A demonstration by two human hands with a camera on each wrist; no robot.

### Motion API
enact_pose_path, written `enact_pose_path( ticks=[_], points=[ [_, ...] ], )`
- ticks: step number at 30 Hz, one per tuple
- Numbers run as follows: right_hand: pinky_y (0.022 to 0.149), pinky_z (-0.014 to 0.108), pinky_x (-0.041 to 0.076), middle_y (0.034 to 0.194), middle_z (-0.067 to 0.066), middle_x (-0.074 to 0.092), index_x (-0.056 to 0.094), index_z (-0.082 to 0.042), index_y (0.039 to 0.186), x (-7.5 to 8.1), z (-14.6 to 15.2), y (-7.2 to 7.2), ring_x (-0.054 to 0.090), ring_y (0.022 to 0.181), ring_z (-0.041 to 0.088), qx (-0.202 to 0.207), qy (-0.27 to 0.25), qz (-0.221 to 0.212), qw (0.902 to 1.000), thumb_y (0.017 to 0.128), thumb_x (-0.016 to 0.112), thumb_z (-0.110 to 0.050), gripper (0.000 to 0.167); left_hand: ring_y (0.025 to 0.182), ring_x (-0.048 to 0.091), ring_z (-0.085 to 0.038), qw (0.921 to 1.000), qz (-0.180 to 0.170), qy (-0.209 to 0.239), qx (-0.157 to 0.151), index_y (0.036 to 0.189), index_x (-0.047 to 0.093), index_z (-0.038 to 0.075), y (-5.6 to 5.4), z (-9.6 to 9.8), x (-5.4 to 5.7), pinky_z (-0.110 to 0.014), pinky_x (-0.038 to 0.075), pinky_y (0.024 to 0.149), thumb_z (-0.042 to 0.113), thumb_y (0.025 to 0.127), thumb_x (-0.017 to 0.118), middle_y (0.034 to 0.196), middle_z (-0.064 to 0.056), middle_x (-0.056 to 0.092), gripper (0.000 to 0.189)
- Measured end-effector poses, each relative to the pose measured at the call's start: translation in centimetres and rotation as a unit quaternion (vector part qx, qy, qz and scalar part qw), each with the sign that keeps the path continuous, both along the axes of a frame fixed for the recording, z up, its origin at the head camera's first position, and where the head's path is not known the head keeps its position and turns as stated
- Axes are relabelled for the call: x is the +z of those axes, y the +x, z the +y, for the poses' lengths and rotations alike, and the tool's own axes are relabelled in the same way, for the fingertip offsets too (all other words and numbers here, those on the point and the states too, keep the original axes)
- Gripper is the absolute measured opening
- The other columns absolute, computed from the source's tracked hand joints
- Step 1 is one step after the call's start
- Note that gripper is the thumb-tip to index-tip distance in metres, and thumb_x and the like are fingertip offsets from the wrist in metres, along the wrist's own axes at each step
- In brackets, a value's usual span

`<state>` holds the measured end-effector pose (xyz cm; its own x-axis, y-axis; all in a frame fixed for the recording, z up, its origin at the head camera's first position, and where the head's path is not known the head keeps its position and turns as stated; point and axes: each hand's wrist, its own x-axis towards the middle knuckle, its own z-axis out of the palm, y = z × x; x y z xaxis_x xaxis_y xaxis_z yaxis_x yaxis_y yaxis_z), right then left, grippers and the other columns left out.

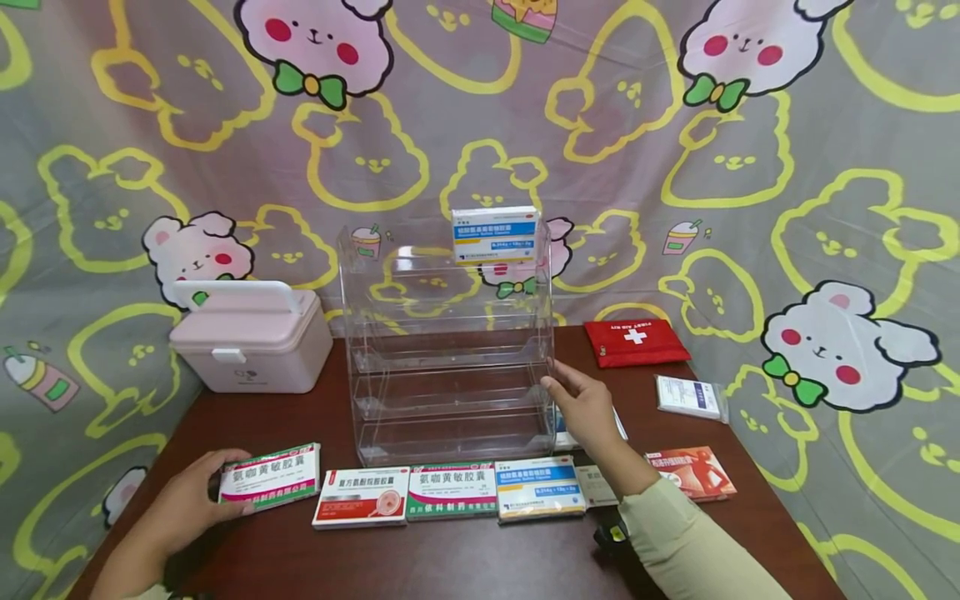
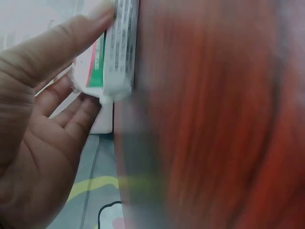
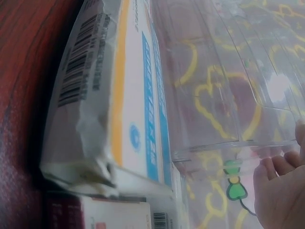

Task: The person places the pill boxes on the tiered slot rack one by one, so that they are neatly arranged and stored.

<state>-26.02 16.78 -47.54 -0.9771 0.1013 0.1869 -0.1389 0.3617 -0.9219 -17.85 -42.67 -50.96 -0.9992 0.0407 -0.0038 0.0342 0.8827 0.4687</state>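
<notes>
My left hand (image 1: 183, 500) holds a white, green and magenta medicine box (image 1: 272, 475) by its left end, thumb in front and fingers behind. The left wrist view shows the thumb along this box (image 2: 118, 52). On the right, my right hand (image 1: 588, 408) grips the side edge of a clear tiered display rack (image 1: 450, 387) between thumb and fingers. A blue-and-white medicine box (image 1: 495, 236) stands on the rack's top tier. In front of the rack lie a red-and-white box (image 1: 360, 497), a green-and-magenta box (image 1: 452, 490) and another blue-and-white box (image 1: 540, 488).
A pink lidded case (image 1: 247, 346) stands back left. To the right are a red first aid pouch (image 1: 636, 342), a bagged white box (image 1: 688, 397) and a red-orange box (image 1: 697, 473). Beneath the right forearm, a pale box (image 1: 596, 486) is partly hidden. Patterned cloth surrounds the brown table (image 1: 420, 567).
</notes>
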Motion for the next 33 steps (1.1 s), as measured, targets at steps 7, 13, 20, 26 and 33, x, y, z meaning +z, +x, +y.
enact_pose_path(
  ticks=[7,13,20,26,33],
  points=[
    [0.113,0.051,0.058,0.147,0.008,0.071,0.067,-0.014,0.151,0.0,0.1,0.0,0.067,0.138,0.029,0.000,0.006,-0.003,1.0000,0.103,0.079,-0.031,0.052,0.116,0.069,-0.057,0.9995,0.007,0.020,0.022,0.135,0.060,-0.001,-0.3,0.0,0.2,-0.060,0.064,0.090,0.016,0.082,0.097,0.133,-0.036,0.059,0.067],
    [0.112,0.052,0.058,0.146,0.009,0.071,0.068,-0.015,0.150,-0.1,0.0,0.0,0.067,0.138,0.029,-0.004,0.007,0.000,1.0000,0.103,0.078,-0.031,0.051,0.106,0.072,-0.052,0.9971,0.059,0.011,0.046,0.128,0.062,0.001,-0.4,0.4,0.3,-0.056,0.064,0.082,0.006,0.088,0.090,0.127,-0.032,0.060,0.050],
    [0.114,0.050,0.057,0.148,0.006,0.070,0.067,-0.014,0.151,-0.1,0.0,-0.1,0.066,0.139,0.028,0.000,-0.003,0.002,1.0000,0.103,0.078,-0.029,0.051,0.104,0.074,-0.045,0.9899,0.116,0.027,0.077,0.126,0.064,0.000,-0.5,1.0,0.2,-0.041,0.066,0.075,-0.001,0.096,0.079,0.122,-0.030,0.066,0.034],
    [0.114,0.052,0.057,0.147,0.009,0.071,0.067,-0.015,0.151,0.0,-0.1,0.0,0.066,0.138,0.030,-0.003,0.000,-0.001,1.0000,0.103,0.079,-0.030,0.051,0.094,0.048,0.023,0.9823,0.155,0.056,0.088,0.123,0.070,0.001,-0.4,0.5,-0.4,-0.001,0.043,0.071,0.009,0.102,0.076,0.121,-0.029,0.075,0.023],
    [0.113,0.054,0.058,0.145,0.011,0.071,0.067,-0.015,0.151,-0.1,0.0,0.0,0.066,0.139,0.031,-0.004,-0.002,-0.003,1.0000,0.103,0.079,-0.032,0.052,0.089,0.041,0.029,0.9679,0.162,0.125,0.147,0.130,0.069,-0.002,-0.2,0.7,-0.1,0.000,0.043,0.067,0.017,0.107,0.072,0.115,-0.018,0.079,0.030]
  ],
)
